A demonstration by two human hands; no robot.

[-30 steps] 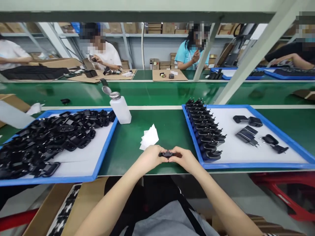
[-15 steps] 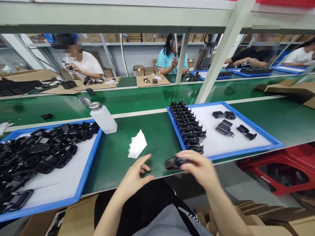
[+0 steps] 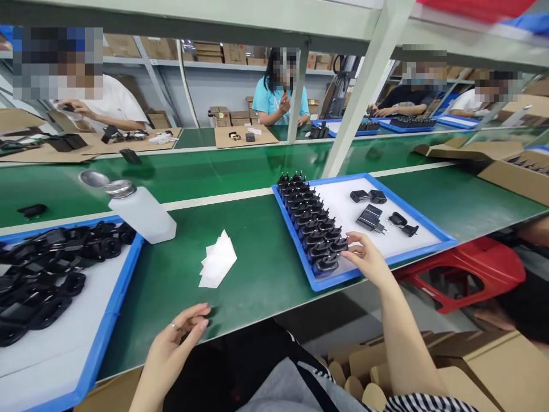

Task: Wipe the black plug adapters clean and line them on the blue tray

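Observation:
My right hand (image 3: 368,260) reaches over the front rim of the right-hand blue tray (image 3: 318,280). Its thumb and fingers close on a black plug adapter (image 3: 339,245) at the near end of the tray's packed rows. Those rows of black adapters (image 3: 306,212) stand with their pins up along the tray's left side. Above the bench's front edge, my left hand (image 3: 175,343) is open and holds nothing, its fingers loosely bent. A small stack of white paper sheets (image 3: 218,260) lies fanned out on the green bench beyond it.
A white pump bottle (image 3: 148,214) leans in view beside the left blue tray (image 3: 115,297), which is heaped with black housings (image 3: 55,269). Several loose adapters (image 3: 371,217) lie in the right tray. A metal post (image 3: 364,86) rises behind it. Co-workers sit opposite; a red stool (image 3: 467,274) stands right.
My right hand has carried a black adapter forward and right to the tray's rows. My left hand has drawn back to the left. The view has shifted right.

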